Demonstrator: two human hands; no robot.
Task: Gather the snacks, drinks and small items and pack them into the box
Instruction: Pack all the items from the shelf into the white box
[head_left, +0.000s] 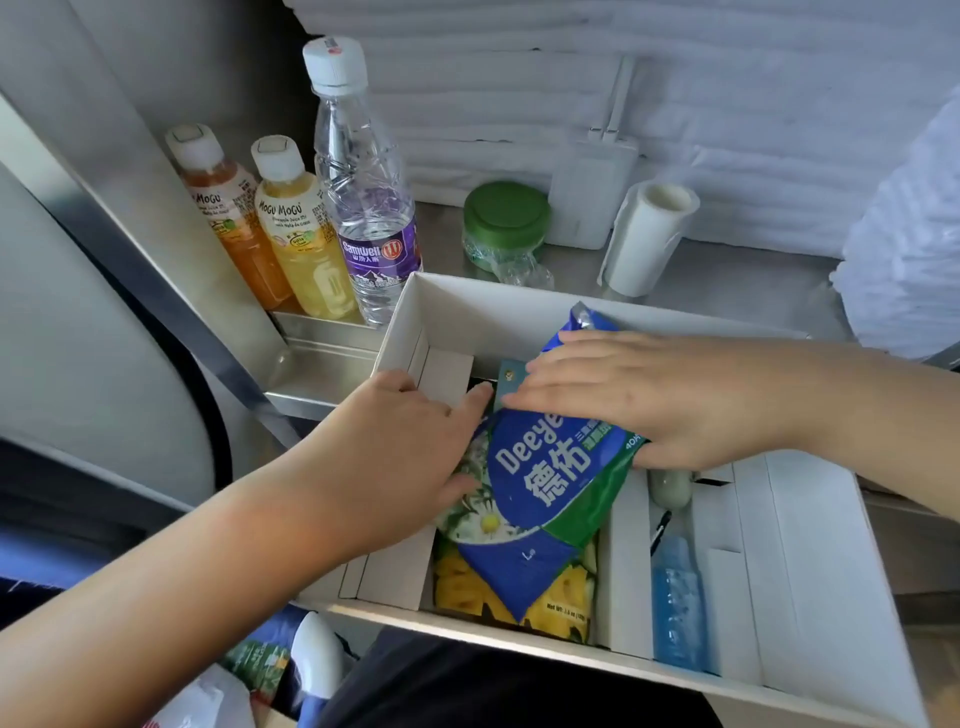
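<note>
Packing about half done: pouches in, drinks not yet

Both hands are at the middle compartment of the box (519, 291), settling a blue-and-green pack (540, 478) that lies tilted there, its far end raised above the box's dividers. The right hand (660, 395) lies flat across the far half of the pack with straight fingers, pressing rather than gripping; its thumb is hidden. The left hand (410, 447) touches the pack's left edge with loosely extended fingers and holds nothing.

Already in the box, as far as can be seen:
- a yellow packet (566, 597) under the pack, in the same compartment
- a blue item (680, 603) in the narrow compartment to the right, with a small pale object (670, 488) and a thin dark thing at its far end; what these are I cannot tell.

The left compartment looks bare where the left arm does not cover it.

Outside the box:
- an orange bottle (234, 228), a yellow bottle (301, 234) and a water bottle (369, 208), upright in a row at the far left, just beyond the box's corner
- a green-lidded jar (504, 223) and a white roll (644, 234) just past the far wall.

By my judgement the flat goods are nearly packed and the pack needs only to be pushed down level. The three drinks remain, and probably the jar. Whether the tall water bottle fits any compartment is uncertain; it may have to lie down.
</note>
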